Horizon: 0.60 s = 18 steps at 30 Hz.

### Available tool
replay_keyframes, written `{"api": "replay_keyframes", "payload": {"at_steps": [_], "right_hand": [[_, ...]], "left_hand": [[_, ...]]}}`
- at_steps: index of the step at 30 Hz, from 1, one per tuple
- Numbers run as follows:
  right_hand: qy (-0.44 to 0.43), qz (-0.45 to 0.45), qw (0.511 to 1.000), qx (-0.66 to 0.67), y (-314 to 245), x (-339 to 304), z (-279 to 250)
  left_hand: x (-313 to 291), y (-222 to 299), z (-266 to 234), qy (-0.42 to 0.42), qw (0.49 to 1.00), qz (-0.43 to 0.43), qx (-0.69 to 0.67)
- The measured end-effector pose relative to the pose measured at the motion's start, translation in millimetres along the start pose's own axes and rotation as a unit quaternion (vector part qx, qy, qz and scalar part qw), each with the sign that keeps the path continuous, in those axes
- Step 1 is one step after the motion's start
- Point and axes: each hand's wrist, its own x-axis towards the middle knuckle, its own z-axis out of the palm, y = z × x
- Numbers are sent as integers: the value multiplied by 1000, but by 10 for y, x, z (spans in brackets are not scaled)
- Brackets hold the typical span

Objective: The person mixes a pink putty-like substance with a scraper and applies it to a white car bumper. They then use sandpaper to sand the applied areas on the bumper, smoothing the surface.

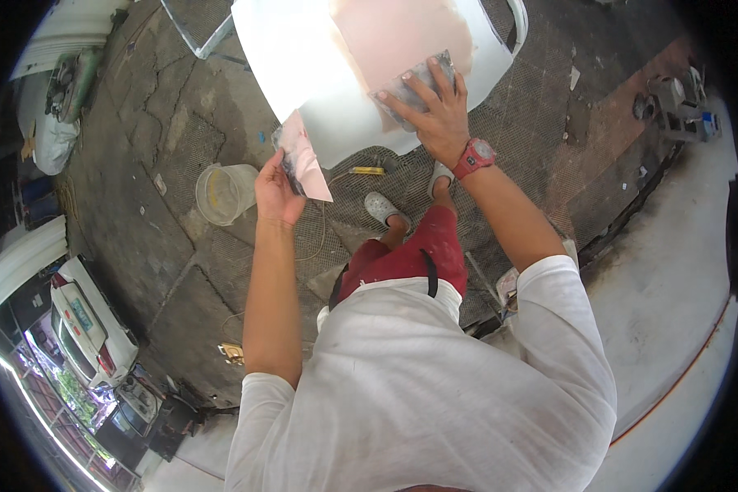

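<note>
My left hand [277, 195] grips a flat putty board [303, 160] by its lower left edge; pale pink putty covers its face. Ahead of me is a white curved vehicle panel [283, 57] with a broad pink putty patch [406, 37] on it. On the lower part of that patch, my right hand [436, 123] presses a grey, smeared rectangular putty spreader [410, 88], fingers spread across its top and the thumb hidden beneath. A red watch [475, 156] is on my right wrist.
The panel rests by a metal stand [209, 45]. On the cracked floor are a whitish bucket [225, 194] to the left and a yellow tool [367, 170] near my shoes. A white car [94, 320] stands far left; grey equipment [681, 111] lies by the right wall.
</note>
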Motion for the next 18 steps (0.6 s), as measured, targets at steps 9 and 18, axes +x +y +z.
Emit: {"api": "replay_keyframes", "payload": {"at_steps": [9, 18], "right_hand": [[63, -3, 998, -6, 22, -235, 279], [99, -10, 995, -5, 112, -527, 625]], "left_hand": [[-53, 14, 112, 16, 1000, 9, 10], [-52, -45, 141, 17, 999, 33, 23]]}}
